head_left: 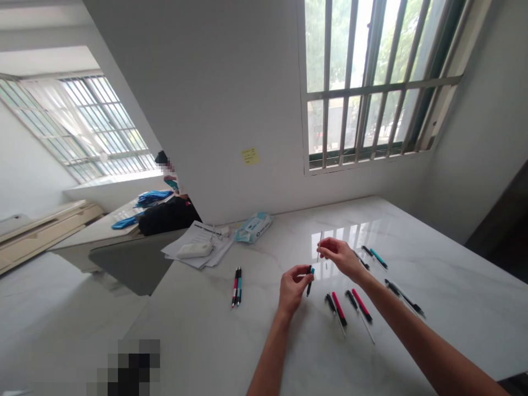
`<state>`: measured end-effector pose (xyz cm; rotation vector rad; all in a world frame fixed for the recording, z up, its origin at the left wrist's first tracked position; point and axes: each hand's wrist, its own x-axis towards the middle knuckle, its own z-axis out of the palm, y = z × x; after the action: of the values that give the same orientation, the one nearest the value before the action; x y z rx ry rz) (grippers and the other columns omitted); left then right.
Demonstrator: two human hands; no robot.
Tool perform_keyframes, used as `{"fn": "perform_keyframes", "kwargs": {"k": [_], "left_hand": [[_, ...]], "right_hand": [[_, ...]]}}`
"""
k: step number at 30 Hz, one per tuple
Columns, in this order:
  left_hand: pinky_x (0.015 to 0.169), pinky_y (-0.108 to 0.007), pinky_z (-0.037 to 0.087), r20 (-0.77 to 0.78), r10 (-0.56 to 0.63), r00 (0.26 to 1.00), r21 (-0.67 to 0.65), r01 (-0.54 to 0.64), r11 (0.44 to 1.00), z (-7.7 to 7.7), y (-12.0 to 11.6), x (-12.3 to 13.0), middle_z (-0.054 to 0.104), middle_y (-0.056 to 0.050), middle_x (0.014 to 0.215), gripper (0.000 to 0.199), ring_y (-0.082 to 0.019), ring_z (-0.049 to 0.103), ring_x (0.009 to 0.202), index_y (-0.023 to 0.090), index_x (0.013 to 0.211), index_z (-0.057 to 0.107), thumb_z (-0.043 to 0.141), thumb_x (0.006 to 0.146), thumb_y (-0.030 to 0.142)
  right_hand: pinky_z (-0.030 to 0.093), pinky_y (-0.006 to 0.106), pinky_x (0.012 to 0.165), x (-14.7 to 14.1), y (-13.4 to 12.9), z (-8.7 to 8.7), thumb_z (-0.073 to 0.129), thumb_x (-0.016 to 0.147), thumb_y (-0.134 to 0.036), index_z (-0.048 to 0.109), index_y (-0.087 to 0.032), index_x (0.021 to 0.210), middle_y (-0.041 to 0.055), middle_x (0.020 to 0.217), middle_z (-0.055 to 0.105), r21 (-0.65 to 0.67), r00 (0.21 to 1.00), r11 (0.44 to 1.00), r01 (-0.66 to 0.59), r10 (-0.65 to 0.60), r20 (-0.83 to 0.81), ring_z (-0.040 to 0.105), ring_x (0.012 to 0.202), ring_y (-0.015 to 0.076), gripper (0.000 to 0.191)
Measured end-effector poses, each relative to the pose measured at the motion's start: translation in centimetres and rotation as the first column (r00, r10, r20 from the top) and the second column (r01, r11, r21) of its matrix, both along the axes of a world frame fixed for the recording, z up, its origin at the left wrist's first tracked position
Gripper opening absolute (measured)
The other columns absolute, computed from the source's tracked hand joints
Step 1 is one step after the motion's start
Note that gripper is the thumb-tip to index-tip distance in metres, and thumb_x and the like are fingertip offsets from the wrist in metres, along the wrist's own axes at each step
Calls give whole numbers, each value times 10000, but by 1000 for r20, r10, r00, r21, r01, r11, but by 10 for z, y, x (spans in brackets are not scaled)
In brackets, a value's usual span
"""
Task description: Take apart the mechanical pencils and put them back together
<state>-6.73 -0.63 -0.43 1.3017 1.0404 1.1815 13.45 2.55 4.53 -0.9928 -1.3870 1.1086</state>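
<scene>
A short black pen barrel (309, 280) with a teal section at its upper end, tilted slightly off vertical, pinched in the fingertips (300, 273) of the left hand (292, 289). Just beside it, not touching, a thin pale pen refill (319, 246), nearly upright and slightly tilted, held at its lower part by the right hand (340, 257) — too slender for much detail.

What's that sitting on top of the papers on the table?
A white oblong block lies on the papers, with a small metal object near their far edge, too small to identify. The paper beneath the block is covered, so nothing there can be seen.
</scene>
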Motion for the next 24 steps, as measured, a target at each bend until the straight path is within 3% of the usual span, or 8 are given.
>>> {"fn": "perform_keyframes", "kwargs": {"k": [6, 12, 14, 17, 19, 21, 24], "left_hand": [[833, -366, 630, 9, 11, 1000, 8, -11, 1000, 1, -1, 1, 803, -135, 1054, 439, -254, 785, 871, 134, 1059, 776, 869, 740, 421], [824, -358, 629, 1, 21, 1000, 2, -21, 1000, 3, -3, 2, 804, -127, 1046, 422, -252, 783, 875, 142, 1043, 782, 872, 732, 413], [824, -355, 624, 2, 19, 1000, 6, -19, 1000, 4, -3, 2, 806, -124, 1034, 414, -253, 783, 875, 144, 1040, 784, 870, 738, 414], [830, -357, 618, 7, 6, 1000, 28, -6, 1000, 5, -3, 1, 807, -124, 1017, 406, -251, 781, 877, 143, 1050, 783, 850, 769, 429], [827, -360, 618, 16, 20, 1000, 30, -21, 999, 5, -3, 0, 808, -122, 995, 411, -252, 778, 874, 144, 1039, 782, 857, 762, 439], [824, -362, 618, 40, 57, 998, 17, -58, 998, 4, -1, -1, 808, -117, 979, 422, -254, 776, 877, 149, 1015, 782, 876, 733, 448], [842, -361, 611, 84, 108, 991, -7, -108, 994, 4, 0, -2, 808, -110, 990, 429, -250, 773, 891, 156, 999, 786, 892, 704, 448]], "right_hand": [[532, 324, 747, -9, -6, -3, 815, 772, -545, 670, -190, 910, 34, 850, 726, -19, 998, 998, -67, 67, -9, 654, 760, 174, 408], [522, 311, 712, -9, -7, -8, 785, 805, -553, 677, -197, 935, 36, 869, 733, 2, 999, 999, -37, 37, 26, 655, 778, 182, 394], [525, 312, 723, -9, -7, -8, 783, 818, -529, 686, -191, 929, 33, 864, 735, -6, 994, 995, -96, 96, 45, 665, 779, 182, 369], [548, 334, 792, -5, -7, -8, 753, 859, -511, 723, -185, 987, 55, 933, 762, -25, 966, 974, -225, 226, 128, 705, 848, 207, 351], [553, 356, 832, 1, -3, -8, 700, 909, -496, 748, -198, 1077, 75, 1024, 780, -3, 942, 975, -220, 214, 259, 718, 901, 224, 345], [542, 384, 872, 10, 2, -10, 658, 942, -427, 769, -221, 1116, 83, 1086, 785, 63, 879, 987, -145, 99, 466, 713, 941, 242, 291], [503, 427, 953, 23, 11, -16, 639, 928, -271, 801, -234, 1065, 94, 1121, 779, 134, 680, 984, -118, -18, 733, 681, 1050, 282, 215]]}}
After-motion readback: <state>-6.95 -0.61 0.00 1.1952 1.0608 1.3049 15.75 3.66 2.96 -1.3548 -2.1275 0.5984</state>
